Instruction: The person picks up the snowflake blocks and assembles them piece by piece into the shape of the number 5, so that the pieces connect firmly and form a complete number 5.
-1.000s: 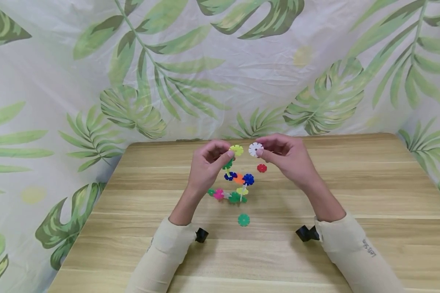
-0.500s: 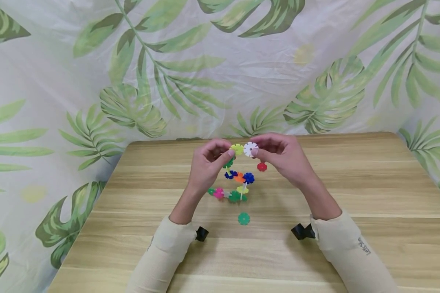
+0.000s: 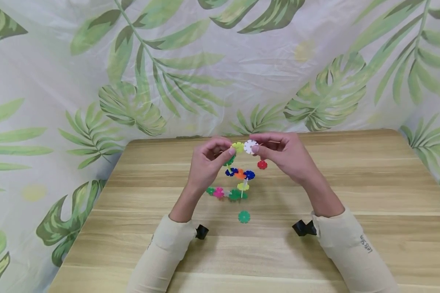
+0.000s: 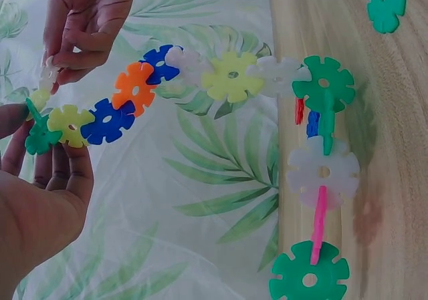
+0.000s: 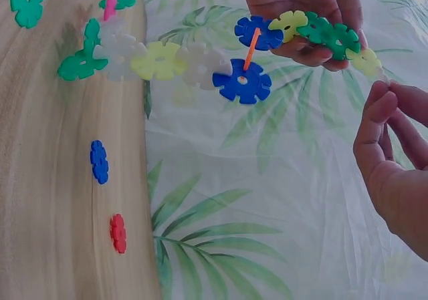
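A chain of notched plastic snowflake discs rises from the table, with an orange disc (image 3: 240,174), a blue disc (image 3: 249,175) and a pink disc (image 3: 218,192) among its links. My left hand (image 3: 210,165) pinches its upper end, at a green disc (image 4: 42,134) and the yellow end disc (image 3: 238,147). Between thumb and fingers, my right hand (image 3: 287,156) pinches a white disc (image 3: 250,147). The edges of the white and yellow discs meet; how deeply their slots engage is too small to tell. The lower end, with another green disc (image 4: 309,273), stands near the tabletop.
On the wooden table (image 3: 370,244) lie a loose green disc (image 3: 244,217), a red disc (image 3: 262,165) and a blue disc (image 5: 99,161). A leaf-patterned cloth (image 3: 190,81) hangs behind the table's far edge. Black camera mounts (image 3: 202,232) sit at both wrists.
My right hand has moved left, bringing the white disc from a small gap away up against the yellow disc. The left hand has stayed nearly still with the chain.
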`<state>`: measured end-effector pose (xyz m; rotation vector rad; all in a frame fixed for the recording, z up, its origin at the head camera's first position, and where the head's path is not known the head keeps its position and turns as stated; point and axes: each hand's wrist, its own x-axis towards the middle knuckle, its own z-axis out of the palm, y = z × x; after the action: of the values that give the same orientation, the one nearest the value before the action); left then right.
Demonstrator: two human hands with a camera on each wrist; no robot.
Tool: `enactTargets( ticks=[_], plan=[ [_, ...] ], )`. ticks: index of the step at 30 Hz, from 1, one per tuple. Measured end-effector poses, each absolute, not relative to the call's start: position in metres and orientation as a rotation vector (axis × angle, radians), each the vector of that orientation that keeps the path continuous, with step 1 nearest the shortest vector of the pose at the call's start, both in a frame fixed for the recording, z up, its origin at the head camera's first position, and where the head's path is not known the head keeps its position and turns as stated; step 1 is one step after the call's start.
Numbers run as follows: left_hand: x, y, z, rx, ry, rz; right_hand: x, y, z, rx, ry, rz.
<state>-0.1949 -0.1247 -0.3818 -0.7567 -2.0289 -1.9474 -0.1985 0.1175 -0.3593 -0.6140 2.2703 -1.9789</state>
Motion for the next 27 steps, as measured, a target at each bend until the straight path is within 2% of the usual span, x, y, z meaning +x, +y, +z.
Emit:
enactTargets(
  ticks=[13,27],
  plan=[
    [-0.1938,-0.1256,-0.3805,-0.771,-2.037,-1.949,-0.1990,0.1159,-0.3628,-0.724,2.204,-2.073],
    [-0.1927,-0.1250,-0.3807,-0.769,-2.034,-1.917,-0.1972,0.1080,-0.3664,-0.713,2.147,-2.230]
  ],
)
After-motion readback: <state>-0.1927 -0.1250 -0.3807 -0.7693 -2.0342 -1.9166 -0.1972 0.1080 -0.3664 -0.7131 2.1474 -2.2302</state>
